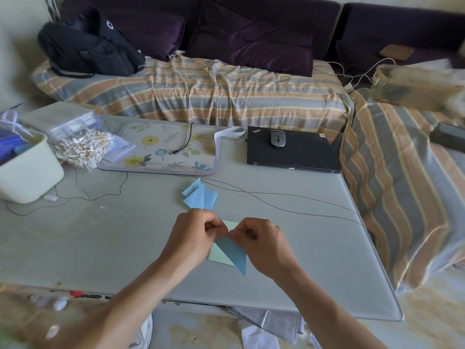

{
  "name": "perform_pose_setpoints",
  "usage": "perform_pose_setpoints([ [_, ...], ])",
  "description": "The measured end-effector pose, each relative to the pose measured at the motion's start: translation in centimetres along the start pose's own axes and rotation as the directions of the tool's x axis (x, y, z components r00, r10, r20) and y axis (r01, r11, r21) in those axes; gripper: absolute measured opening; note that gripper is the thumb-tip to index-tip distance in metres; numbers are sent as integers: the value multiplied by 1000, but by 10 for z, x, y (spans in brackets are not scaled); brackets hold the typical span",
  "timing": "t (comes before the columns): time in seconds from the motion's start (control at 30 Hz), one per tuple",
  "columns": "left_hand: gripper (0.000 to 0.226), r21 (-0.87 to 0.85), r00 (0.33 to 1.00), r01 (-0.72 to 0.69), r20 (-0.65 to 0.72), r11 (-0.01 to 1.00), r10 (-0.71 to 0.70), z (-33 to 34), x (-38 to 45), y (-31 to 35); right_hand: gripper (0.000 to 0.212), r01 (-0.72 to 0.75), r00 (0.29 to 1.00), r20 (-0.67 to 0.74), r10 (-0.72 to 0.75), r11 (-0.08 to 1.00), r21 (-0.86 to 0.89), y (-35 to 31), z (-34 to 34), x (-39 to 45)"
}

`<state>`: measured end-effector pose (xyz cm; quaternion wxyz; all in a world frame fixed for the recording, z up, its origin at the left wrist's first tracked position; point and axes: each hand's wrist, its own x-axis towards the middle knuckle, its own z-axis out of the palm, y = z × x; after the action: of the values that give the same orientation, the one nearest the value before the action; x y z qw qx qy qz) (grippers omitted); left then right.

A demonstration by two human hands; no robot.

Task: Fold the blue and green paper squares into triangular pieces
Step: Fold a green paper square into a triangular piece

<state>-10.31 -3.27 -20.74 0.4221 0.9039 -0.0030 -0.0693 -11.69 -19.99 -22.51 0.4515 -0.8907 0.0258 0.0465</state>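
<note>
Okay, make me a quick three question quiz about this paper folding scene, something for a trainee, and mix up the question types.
1. True or false: both hands pinch the blue paper triangle.
2. What lies under that triangle? A) green paper square B) laptop C) floral mat
3. Fill in: the grey mouse sits on the closed black ____.

Key:
1. True: the left hand and right hand meet at its top corner.
2. A, the green paper square.
3. Laptop. The finished blue pieces lie behind the hands.

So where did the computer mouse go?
In the head view, the grey computer mouse sits on the closed black laptop, at the table's far right, right of the flowery mat.
</note>
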Motion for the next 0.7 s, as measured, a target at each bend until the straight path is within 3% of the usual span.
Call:
perform_pose_setpoints([
  [0.3, 26, 123, 999, 24, 34, 992, -29, 5, 3, -6, 24, 26, 1000, -8, -26, 999, -38, -2, -1, -1],
  [0.47, 25, 123, 997, 33, 61, 992, -40, 4, 2, -5, 37, 4, 1000, -13, -4, 999, -47, -2, -1, 0],
  [0.6, 14, 56, 997, 32, 65, 998, -35, 1, 2, -3, 17, 41, 999, 5, -40, 998, -45, -4, -1, 0],
  [0.7, 13, 42, 998, 26, 57, 999, -29, 2, 2, -2, 15, 67, 998, -14, -67, 997, -29, -4, -1, 0],
])
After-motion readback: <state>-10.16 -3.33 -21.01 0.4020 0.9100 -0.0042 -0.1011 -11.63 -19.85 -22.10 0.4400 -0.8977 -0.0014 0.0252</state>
